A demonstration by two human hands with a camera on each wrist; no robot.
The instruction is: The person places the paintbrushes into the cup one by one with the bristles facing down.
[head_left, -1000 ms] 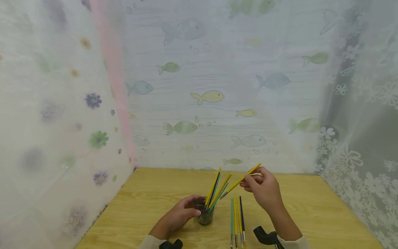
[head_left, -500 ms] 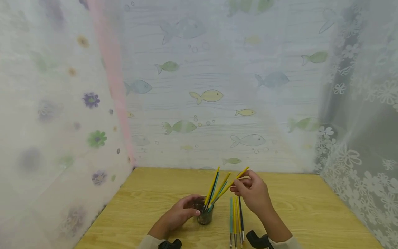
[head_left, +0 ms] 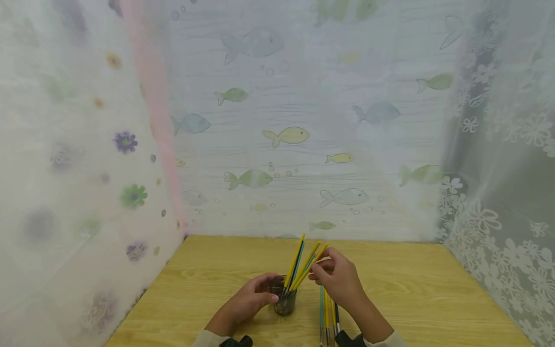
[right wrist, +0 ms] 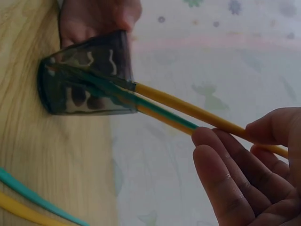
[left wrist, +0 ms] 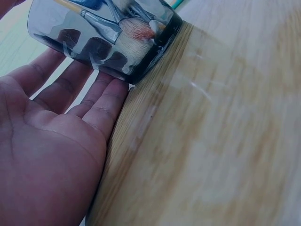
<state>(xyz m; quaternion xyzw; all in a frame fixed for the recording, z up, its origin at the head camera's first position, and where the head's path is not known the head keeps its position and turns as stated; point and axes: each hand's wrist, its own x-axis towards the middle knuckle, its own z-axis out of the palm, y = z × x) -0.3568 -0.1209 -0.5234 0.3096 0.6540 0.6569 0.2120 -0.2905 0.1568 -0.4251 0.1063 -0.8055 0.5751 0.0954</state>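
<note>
My left hand (head_left: 244, 302) holds a dark see-through glass (head_left: 284, 308) on the table, its fingers round the far side and the thumb at the near side. Several yellow, teal and dark blue paintbrushes lean to the right in it, bristles (left wrist: 134, 40) down near the bottom. With thumb and fingertips my right hand (head_left: 340, 279) pinches a yellow paintbrush (right wrist: 188, 109) near its handle end. That brush slants down into the glass, its metal collar at the rim, alongside a teal and another yellow handle.
Several more paintbrushes (head_left: 327, 313) lie in a row on the wooden table (head_left: 416, 289), right of the glass and partly under my right forearm. Sheer curtains with fish and flowers (head_left: 134, 196) enclose the table at the back and sides.
My right hand has moved left and down, bringing the yellow paintbrush from beside the glass into it. The left hand has stayed on the glass.
</note>
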